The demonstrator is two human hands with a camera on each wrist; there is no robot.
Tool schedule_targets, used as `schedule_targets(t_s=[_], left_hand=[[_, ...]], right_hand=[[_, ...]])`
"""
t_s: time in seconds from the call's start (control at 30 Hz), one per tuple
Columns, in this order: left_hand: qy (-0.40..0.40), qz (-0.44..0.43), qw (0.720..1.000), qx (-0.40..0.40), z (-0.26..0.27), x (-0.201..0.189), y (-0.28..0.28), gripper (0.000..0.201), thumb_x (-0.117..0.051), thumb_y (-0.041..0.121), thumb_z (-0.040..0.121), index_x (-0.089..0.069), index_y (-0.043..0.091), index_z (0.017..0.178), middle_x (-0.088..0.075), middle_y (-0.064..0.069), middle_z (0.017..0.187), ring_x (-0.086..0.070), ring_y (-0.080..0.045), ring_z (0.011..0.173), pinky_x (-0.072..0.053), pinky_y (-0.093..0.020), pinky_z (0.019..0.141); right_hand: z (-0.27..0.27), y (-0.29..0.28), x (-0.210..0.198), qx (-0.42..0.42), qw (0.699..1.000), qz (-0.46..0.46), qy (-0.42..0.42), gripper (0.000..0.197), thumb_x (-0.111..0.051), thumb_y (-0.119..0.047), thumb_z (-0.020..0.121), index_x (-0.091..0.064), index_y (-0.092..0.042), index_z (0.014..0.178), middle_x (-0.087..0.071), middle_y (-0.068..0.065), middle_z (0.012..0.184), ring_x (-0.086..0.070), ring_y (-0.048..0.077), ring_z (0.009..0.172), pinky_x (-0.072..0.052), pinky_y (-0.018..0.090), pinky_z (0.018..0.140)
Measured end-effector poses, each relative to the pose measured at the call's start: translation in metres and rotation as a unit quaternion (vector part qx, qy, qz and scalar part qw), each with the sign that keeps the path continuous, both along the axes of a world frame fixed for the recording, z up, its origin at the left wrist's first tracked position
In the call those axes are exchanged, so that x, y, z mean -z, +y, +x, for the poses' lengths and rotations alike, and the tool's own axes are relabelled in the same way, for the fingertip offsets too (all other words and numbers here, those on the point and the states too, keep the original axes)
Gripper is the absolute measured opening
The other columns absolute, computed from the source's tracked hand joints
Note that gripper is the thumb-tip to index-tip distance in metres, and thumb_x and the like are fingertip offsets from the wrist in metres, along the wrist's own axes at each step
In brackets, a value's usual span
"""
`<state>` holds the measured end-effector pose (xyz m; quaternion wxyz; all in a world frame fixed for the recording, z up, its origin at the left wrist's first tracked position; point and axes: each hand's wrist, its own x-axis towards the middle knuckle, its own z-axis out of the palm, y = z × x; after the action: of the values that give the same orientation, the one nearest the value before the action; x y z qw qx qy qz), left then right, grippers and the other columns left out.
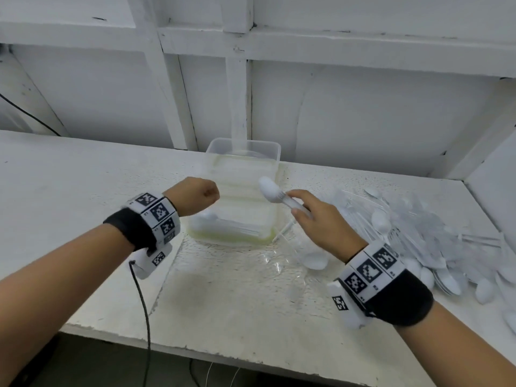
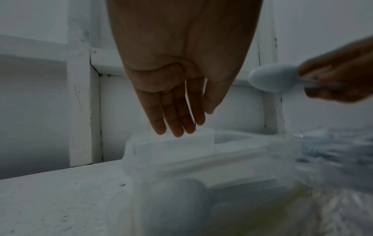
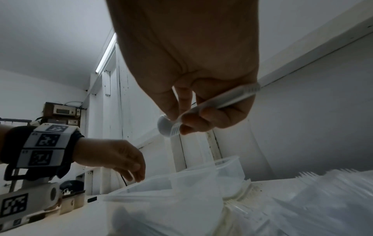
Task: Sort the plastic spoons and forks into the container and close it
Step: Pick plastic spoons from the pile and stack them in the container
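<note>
A clear plastic container (image 1: 275,174) stands open in the middle of the white shelf, with several white spoons (image 1: 223,222) lying along its near end. My left hand (image 1: 201,194) hovers over the container's left rim; its fingers (image 2: 177,115) hang straight down and hold nothing. My right hand (image 1: 307,213) is just right of the container and pinches a white spoon (image 1: 268,188) by the handle, with fork tines (image 3: 175,128) lying against the spoon's bowl. The spoon's bowl reaches over the container's right rim.
A big loose pile of white plastic spoons and forks (image 1: 418,233) covers the shelf at the right. A crinkled clear plastic sheet (image 1: 237,269) lies in front of the container, with one spoon (image 1: 315,259) on it. A white panelled wall (image 1: 363,113) stands close behind.
</note>
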<state>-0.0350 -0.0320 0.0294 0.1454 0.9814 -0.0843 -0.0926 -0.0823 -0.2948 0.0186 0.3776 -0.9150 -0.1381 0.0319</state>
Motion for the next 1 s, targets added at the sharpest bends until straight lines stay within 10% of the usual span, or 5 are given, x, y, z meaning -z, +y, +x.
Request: schedule_targets(t_s=[0.2, 0.73, 1.0], left_hand=[[0.066, 0.104, 0.991, 0.055, 0.029, 0.027, 0.002, 0.033, -0.037, 0.015, 0.098, -0.060, 0.007, 0.120, -0.060, -0.009, 0.124, -0.053, -0.025, 0.114, -0.040, -0.030, 0.096], [0.158, 0.172, 0.966, 0.108, 0.041, 0.034, -0.002, 0.027, -0.045, 0.012, 0.094, -0.067, 0.009, 0.109, -0.065, -0.005, 0.111, -0.059, -0.022, 0.103, -0.043, -0.025, 0.084], [0.128, 0.141, 0.974, 0.123, 0.039, 0.030, 0.007, 0.027, -0.053, 0.011, 0.088, -0.072, 0.021, 0.104, -0.069, 0.003, 0.109, -0.060, -0.018, 0.100, -0.045, -0.025, 0.084]], right_hand=[[0.048, 0.044, -0.004, -0.010, 0.999, -0.032, 0.004, 0.039, -0.042, -0.015, 0.097, -0.044, -0.020, 0.136, -0.056, 0.011, 0.118, -0.052, 0.021, 0.100, -0.035, 0.023, 0.077], [0.088, 0.095, 0.015, -0.045, 0.979, -0.171, 0.100, 0.033, -0.043, -0.015, 0.097, -0.049, -0.010, 0.129, -0.060, 0.013, 0.116, -0.050, 0.018, 0.086, -0.039, 0.026, 0.073], [0.096, 0.124, 0.031, -0.117, 0.965, -0.222, 0.076, 0.032, -0.043, -0.017, 0.098, -0.051, -0.009, 0.129, -0.055, 0.013, 0.128, -0.052, 0.027, 0.116, -0.042, 0.033, 0.095]])
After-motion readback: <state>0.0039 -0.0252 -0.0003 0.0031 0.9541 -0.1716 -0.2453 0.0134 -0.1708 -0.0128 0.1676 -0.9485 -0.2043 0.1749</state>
